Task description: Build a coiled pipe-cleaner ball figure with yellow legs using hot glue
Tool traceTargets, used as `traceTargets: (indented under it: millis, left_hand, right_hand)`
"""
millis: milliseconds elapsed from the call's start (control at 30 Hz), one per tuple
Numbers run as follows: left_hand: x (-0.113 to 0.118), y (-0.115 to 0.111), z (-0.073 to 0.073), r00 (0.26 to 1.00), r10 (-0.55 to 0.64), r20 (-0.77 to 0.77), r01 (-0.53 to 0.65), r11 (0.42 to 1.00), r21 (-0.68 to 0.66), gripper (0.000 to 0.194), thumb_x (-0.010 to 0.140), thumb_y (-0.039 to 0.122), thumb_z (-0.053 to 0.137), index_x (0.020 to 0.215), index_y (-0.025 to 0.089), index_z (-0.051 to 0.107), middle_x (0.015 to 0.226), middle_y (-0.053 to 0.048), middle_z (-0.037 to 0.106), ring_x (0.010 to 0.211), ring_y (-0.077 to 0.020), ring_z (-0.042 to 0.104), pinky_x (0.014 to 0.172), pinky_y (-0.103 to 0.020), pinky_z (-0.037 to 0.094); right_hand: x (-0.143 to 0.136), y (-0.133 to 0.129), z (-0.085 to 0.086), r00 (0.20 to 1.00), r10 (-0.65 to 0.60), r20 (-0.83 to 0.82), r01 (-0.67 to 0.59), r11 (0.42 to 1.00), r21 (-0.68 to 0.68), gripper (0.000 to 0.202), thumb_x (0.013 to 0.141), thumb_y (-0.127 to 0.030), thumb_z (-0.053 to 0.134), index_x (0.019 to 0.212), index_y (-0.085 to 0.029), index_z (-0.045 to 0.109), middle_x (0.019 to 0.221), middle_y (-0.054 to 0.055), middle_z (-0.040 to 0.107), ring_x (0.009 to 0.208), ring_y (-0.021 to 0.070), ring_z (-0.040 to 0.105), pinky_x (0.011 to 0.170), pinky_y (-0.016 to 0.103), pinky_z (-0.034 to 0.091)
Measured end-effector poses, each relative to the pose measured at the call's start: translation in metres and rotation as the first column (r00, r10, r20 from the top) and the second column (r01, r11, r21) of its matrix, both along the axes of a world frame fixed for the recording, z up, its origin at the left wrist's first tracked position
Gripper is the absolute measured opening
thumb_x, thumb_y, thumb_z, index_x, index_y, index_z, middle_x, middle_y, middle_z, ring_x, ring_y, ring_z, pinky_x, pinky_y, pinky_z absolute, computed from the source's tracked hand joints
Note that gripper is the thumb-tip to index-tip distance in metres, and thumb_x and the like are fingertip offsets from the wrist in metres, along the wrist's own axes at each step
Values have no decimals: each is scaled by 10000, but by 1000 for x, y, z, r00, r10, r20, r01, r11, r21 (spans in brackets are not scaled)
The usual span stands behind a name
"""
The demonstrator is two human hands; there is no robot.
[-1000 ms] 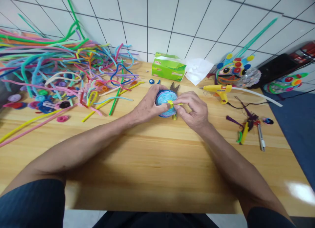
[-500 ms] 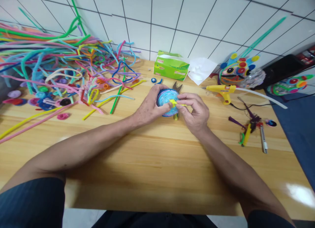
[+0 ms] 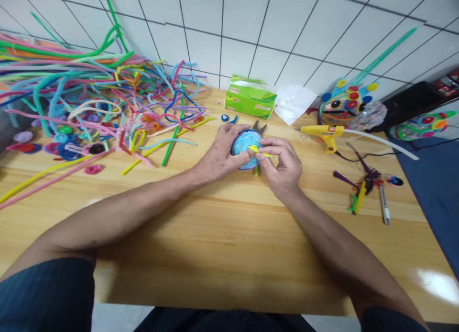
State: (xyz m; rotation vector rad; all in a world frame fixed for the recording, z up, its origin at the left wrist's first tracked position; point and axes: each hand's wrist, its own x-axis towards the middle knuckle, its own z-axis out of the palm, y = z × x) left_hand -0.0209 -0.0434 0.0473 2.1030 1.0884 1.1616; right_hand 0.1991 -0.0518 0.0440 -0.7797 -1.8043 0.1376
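Between my hands is a round blue-and-purple piece (image 3: 241,144) that looks wound from pipe cleaner. My left hand (image 3: 224,153) grips it from the left, with the thumb lying across its front by a small yellow piece. My right hand (image 3: 283,167) pinches the loose end of that yellow pipe cleaner (image 3: 265,155) between thumb and fingers, at the right side of the round piece. Behind the hands lie pliers (image 3: 258,127), jaws pointing away; their handles are mostly hidden.
Pipe cleaners (image 3: 89,83) lie heaped at the left. A green tissue pack (image 3: 249,100) and a white sheet (image 3: 294,102) are at the back. Rightward lie a yellow glue gun (image 3: 324,133) with a cord, a utility knife (image 3: 384,205) and decorated crafts (image 3: 344,105).
The right hand has shifted slightly left and its fingers have closed in a little on the yellow strip. The left hand keeps its grip on the round piece.
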Motion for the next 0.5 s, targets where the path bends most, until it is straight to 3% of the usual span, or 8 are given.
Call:
traceTargets:
  millis: [100,233,367,500]
  left_hand:
    - [-5,3,13,997,-28,-68,26,999,-19,527,936,407,780,1390,208,599,1409,-140,678,1385,-355,608,1239,-537,535]
    - [-8,4,19,994,-109,-6,108,989,-102,555,957,448,750,1414,184,580,1420,-144,686,1299,-329,680,1151,-470,594]
    - [-6,4,11,994,-107,12,107,994,-23,550,974,427,747,1451,187,617,1442,-142,701,1347,-327,672,1222,-482,548]
    - [-3,3,-1,996,-70,50,69,998,14,582,1025,524,760,1509,237,611,1475,-136,700,1405,-335,643,1244,-511,532]
  right_hand:
    - [2,1,0,998,59,6,-58,998,-9,31,1048,-263,789,1052,-293,792,1137,30,867,1075,230,839,967,438,703]
    - [3,2,0,996,91,8,-91,996,-10,68,1037,-242,799,1078,-296,794,1167,38,864,1108,235,835,992,442,696]
    - [4,2,0,997,83,-2,-83,997,-2,87,1032,-238,802,1089,-303,803,1178,43,862,1105,244,837,982,453,701]
    - [5,3,2,995,96,6,-96,995,4,112,1027,-223,810,1096,-312,813,1202,43,864,1127,245,840,987,453,704]
